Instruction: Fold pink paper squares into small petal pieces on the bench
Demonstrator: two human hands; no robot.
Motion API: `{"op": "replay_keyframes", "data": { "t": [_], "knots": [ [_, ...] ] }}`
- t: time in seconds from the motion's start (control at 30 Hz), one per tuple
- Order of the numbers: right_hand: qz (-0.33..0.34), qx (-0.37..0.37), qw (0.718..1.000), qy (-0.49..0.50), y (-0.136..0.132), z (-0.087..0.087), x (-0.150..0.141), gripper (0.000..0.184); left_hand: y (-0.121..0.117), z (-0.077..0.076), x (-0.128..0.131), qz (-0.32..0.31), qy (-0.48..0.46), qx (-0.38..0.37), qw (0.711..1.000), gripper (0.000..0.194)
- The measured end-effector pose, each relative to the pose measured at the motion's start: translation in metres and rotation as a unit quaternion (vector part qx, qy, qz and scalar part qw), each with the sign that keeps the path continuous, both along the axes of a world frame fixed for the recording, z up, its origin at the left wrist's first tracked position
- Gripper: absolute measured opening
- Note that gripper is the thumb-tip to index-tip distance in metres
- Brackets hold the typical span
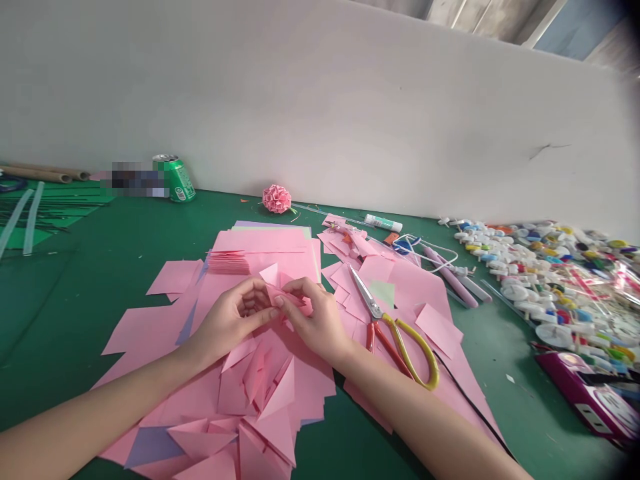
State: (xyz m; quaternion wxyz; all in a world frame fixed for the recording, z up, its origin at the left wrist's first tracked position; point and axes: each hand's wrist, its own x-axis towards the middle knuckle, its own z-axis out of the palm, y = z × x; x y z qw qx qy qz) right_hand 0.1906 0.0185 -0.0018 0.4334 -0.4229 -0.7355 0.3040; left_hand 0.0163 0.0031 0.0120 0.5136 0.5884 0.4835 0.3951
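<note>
**Folded pink piece between two hands, its length slanting down toward the right**

We hold a folded pink piece (290,299) above the middle of the paper-strewn bench (65,287), between our left hand (235,310) and right hand (320,320). The fingers of both hands are closed on it, thumbs close together at its near side; the exact contact of the curled left fingertips is hidden from us. Its long axis runs crosswise, from its upper end by the left fingers down toward the right palm. We judge the right hand the nearer, since most of the visible length lies within its grasp, while the left meets only the other end. A pale pointed flap (270,274) stands up beyond the thumbs.

Beneath and around: loose pink sheets (173,373), with a neat stack of pink slips (229,263) just beyond the left hand. On the near side we note a cluster of folded paper units (270,390), apart from the fingers. To the right lie scissors (369,298), blades pointing away from us and handles close to the right forearm. A finished-looking pink paper ball (277,199) sits at the far side by the wall (320,107), between a green can (180,180) and a glue stick (383,223).
</note>
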Motion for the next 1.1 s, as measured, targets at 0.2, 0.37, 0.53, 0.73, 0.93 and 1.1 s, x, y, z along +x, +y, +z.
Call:
{"op": "replay_keyframes", "data": {
  "t": [0.2,0.37,0.53,0.73,0.93,1.1],
  "knots": [
    [0.014,0.013,1.000,0.008,-0.0020,-0.0003,0.0007,0.013,0.0002,-0.0021,0.0002,-0.049,-0.009,0.008,0.999,0.022],
    [0.021,0.013,1.000,-0.002,-0.0028,-0.0005,0.0008,0.015,-0.0018,-0.0007,-0.0001,-0.040,0.000,0.011,0.999,0.024],
    [0.016,0.023,1.000,-0.013,-0.0026,0.0007,0.0002,0.018,-0.0016,-0.0014,-0.0005,-0.042,0.010,0.006,0.999,0.028],
    [0.023,0.021,1.000,-0.005,-0.0029,0.0016,0.0002,0.018,-0.0020,-0.0020,-0.0005,-0.039,0.004,0.000,0.999,0.026],
    [0.027,0.079,0.996,-0.043,-0.0036,-0.0002,0.0001,0.016,-0.0020,0.0029,-0.0006,-0.019,0.005,0.006,1.000,0.027],
    [0.023,0.160,0.984,-0.080,-0.0075,0.0023,-0.0007,0.018,0.0005,0.0002,-0.0058,-0.014,0.004,0.017,1.000,0.029]
  ]
}}
